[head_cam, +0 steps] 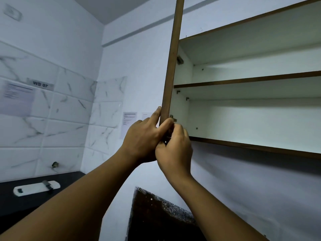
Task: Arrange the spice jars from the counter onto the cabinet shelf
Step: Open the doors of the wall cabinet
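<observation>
Arms raised: our left hand [142,136] pinches the lower edge of the open cabinet door [172,66]. Our right hand [175,150] curls against it (grasp hidden). The shelf [243,80] lies just to their right.

Two hands are up there, the left hand [142,136] and the right hand [173,150], at one cabinet door [172,63] carrying two hinges [180,60]. At three o'clock, count one middle shelf [243,80] splitting two compartments. Over at nine o'clock there are three paper sheets [17,98] and one "WS 07" label [40,83], and at eight o'clock one white object [36,187] on one black counter [20,204].
</observation>
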Action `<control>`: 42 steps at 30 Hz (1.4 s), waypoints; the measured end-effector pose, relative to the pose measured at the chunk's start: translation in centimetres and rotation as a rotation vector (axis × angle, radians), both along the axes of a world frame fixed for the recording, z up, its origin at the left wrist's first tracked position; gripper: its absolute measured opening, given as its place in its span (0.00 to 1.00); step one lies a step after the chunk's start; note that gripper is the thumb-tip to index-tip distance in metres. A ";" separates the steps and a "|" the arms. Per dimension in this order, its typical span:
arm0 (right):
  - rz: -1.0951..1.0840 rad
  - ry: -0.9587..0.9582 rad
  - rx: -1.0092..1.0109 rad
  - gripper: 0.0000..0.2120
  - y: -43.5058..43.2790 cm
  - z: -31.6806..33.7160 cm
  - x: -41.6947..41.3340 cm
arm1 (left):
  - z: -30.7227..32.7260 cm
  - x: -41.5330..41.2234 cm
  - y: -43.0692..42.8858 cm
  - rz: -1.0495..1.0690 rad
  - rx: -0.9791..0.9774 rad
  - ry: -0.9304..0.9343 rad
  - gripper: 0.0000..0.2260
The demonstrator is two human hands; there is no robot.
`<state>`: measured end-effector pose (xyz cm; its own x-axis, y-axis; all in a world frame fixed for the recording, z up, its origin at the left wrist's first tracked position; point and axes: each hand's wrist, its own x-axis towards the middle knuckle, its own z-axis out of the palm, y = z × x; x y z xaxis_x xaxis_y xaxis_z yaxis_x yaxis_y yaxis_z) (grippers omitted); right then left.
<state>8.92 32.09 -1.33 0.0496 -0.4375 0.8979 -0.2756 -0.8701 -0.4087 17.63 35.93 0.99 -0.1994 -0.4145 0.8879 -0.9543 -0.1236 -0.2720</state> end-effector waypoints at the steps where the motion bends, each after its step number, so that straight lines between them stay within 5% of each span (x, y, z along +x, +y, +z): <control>1: 0.013 0.002 -0.003 0.09 0.1 0.0 0.6 | -0.1 0.5 0.2 0.008 -0.012 0.005 0.15; 12: 0.261 0.145 -0.001 0.08 1.3 -0.5 11.0 | -1.6 10.6 2.8 0.135 -0.050 0.208 0.13; 22: 0.284 0.287 0.005 0.23 -1.7 -1.6 19.7 | -2.5 19.7 1.9 0.199 -0.062 0.306 0.13; 37: 0.224 0.336 -0.047 0.25 -4.5 -3.4 22.5 | -3.9 22.2 -0.5 0.372 -0.242 0.264 0.14; 42: 0.194 0.286 -0.039 0.35 -5.1 -3.7 20.5 | -4.8 20.2 -0.8 0.226 -0.265 0.024 0.12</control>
